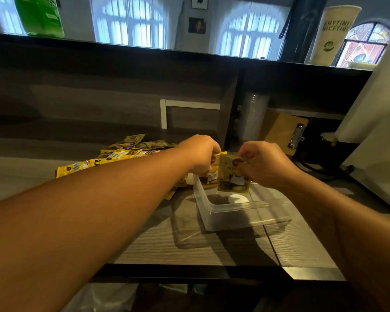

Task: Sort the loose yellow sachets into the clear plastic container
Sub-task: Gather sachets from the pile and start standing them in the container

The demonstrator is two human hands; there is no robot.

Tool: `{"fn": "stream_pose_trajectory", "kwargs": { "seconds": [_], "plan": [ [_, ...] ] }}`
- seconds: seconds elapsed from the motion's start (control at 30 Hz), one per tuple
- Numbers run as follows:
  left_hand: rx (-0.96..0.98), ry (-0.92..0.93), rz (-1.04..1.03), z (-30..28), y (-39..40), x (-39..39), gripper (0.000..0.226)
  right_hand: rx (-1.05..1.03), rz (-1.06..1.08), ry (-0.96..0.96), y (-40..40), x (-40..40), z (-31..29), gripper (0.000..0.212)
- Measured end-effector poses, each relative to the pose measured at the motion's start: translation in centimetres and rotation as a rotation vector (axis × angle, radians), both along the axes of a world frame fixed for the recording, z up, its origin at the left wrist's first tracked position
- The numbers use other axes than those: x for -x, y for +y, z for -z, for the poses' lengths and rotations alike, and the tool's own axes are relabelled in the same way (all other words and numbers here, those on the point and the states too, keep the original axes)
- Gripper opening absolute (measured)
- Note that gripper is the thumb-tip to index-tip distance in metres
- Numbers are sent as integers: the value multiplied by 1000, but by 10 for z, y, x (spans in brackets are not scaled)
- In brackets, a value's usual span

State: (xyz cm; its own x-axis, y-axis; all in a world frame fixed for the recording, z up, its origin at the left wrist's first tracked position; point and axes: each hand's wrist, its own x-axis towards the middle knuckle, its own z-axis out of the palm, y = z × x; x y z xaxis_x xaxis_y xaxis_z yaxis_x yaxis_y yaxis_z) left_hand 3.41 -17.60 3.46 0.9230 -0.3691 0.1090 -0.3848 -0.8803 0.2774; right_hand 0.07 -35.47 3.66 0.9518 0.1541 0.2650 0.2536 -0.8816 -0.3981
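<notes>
Your left hand (pixel 199 154) and right hand (pixel 262 163) both pinch upright yellow sachets (pixel 232 174) over the far end of the clear plastic container (pixel 241 212), near the counter (pixel 189 244) front edge. Loose sachets (pixel 122 152) lie heaped toward its far left.

clipboard (pixel 286 129), tall paper cup (pixel 334 33), green bottle (pixel 41 15), wooden counter (pixel 212 248)

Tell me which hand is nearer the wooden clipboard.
Right. The right hand is just left of the clipboard, holding upright sachets; the left hand sits beyond them, farther left.
</notes>
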Motion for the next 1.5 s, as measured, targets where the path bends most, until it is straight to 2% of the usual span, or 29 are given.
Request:
{"fn": "stream_pose_trajectory", "kwargs": {
  "seconds": [0.2,0.37,0.47,0.57,0.67,0.83,1.03,1.17,1.3,1.4,1.5],
  "plan": [
    [4,4,80,0,7,-5,54,196,27,-158,12,-13,9,12],
    [34,38,130,-1,11,-10,55,252,63,-113,15,-21,4,12],
    [56,45,132,-2,10,-11,64,291,70,-93,16,-21,3,10],
    [89,69,130,-2,11,-11,73,303,55,-108,14,-20,4,16],
    [157,65,115,-2,17,-5,72,303,42,-114,16,-18,3,23],
    [300,-102,17,-1,51,20,59,282,34,-130,32,-7,-10,40],
    [373,-270,-161,19,125,52,51,226,-110,-38,101,10,-24,49],
    [319,-328,-270,36,170,64,49,246,-200,44,157,16,-22,59],
    [136,-330,-392,53,208,67,54,352,-242,126,194,2,-5,68],
    [71,-238,-341,58,213,63,59,439,-211,151,210,-7,8,68],
    [6,-202,-318,62,205,56,54,512,-181,201,217,-9,16,65]
  ]
}}
